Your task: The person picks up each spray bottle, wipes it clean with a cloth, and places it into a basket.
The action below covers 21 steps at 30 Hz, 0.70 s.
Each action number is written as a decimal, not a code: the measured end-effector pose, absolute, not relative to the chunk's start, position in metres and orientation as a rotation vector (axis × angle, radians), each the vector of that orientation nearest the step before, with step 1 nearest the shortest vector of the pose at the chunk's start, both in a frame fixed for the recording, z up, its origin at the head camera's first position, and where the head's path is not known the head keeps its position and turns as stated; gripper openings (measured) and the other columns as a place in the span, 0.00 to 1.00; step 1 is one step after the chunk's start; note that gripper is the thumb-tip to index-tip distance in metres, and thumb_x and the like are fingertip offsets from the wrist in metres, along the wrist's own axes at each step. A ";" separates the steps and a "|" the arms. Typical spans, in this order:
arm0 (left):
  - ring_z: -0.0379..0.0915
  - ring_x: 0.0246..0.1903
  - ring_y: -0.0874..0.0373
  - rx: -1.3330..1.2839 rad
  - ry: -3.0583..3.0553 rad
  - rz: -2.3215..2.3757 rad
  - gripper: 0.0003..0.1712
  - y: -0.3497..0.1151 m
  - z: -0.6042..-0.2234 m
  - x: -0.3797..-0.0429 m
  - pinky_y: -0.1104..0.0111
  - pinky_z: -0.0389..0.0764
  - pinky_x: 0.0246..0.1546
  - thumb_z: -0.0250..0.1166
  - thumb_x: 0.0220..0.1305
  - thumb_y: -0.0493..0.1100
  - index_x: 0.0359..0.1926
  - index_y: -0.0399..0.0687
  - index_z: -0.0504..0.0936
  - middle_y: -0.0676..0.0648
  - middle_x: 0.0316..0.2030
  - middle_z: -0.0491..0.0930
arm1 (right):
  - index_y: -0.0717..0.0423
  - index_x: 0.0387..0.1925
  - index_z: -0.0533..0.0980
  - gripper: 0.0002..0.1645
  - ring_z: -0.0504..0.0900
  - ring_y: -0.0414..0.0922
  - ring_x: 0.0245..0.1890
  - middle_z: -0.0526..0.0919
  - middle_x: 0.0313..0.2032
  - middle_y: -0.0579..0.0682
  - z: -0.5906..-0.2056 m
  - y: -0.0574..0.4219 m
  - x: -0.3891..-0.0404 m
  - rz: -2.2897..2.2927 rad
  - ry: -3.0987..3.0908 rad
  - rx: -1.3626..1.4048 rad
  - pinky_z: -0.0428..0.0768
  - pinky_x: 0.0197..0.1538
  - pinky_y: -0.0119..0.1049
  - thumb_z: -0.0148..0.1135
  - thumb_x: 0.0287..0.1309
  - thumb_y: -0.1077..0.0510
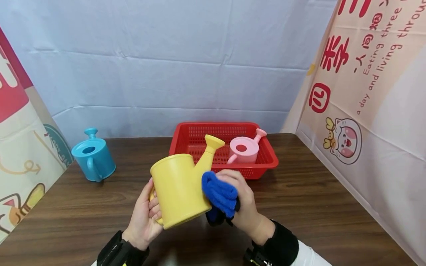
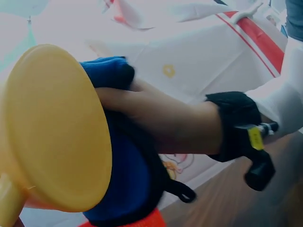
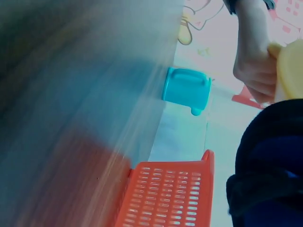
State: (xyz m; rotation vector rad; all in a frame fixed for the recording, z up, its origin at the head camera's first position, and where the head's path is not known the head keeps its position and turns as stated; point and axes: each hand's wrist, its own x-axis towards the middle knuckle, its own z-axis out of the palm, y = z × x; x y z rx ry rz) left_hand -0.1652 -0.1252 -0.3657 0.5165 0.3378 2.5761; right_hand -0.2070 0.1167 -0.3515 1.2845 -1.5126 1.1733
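Observation:
My left hand (image 1: 146, 214) grips the handle of a yellow watering can (image 1: 178, 190), which is held up off the table and tilted, its spout pointing up and right. In my right hand (image 1: 244, 205) is a bunched blue cloth (image 1: 219, 192) with black edging, pressed against the can's side below the spout. The left wrist view shows the can's flat bottom (image 2: 59, 127) and the cloth's black loop (image 2: 182, 190). A pink watering can (image 1: 244, 149) sits in the red basket (image 1: 266, 162), behind my right hand. Far to the left, a blue watering can (image 1: 94, 159) stands on the table.
The brown wooden table (image 1: 316, 207) lies under everything, with the basket near its back edge. A pale blue cloth backdrop (image 1: 166, 66) hangs behind. Printed cloth sheets (image 1: 366, 111) rise at the left and right sides.

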 end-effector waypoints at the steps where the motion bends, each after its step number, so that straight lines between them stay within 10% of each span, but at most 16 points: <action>1: 0.44 0.15 0.63 0.528 0.344 2.590 0.26 -0.126 -0.364 -0.165 0.75 0.57 0.19 0.33 0.73 0.60 0.25 0.48 0.61 0.54 0.17 0.52 | 0.73 0.48 0.67 0.28 0.73 0.52 0.48 0.72 0.46 0.64 -0.353 0.117 -0.206 1.165 -1.514 1.321 0.71 0.56 0.36 0.63 0.56 0.54; 21: 0.41 0.13 0.60 0.563 0.736 2.733 0.22 -0.129 -0.349 -0.161 0.74 0.50 0.17 0.34 0.76 0.49 0.32 0.44 0.70 0.51 0.16 0.49 | 0.65 0.52 0.71 0.29 0.78 0.49 0.48 0.78 0.48 0.56 -0.357 0.118 -0.205 1.051 -1.918 1.089 0.74 0.53 0.39 0.69 0.49 0.59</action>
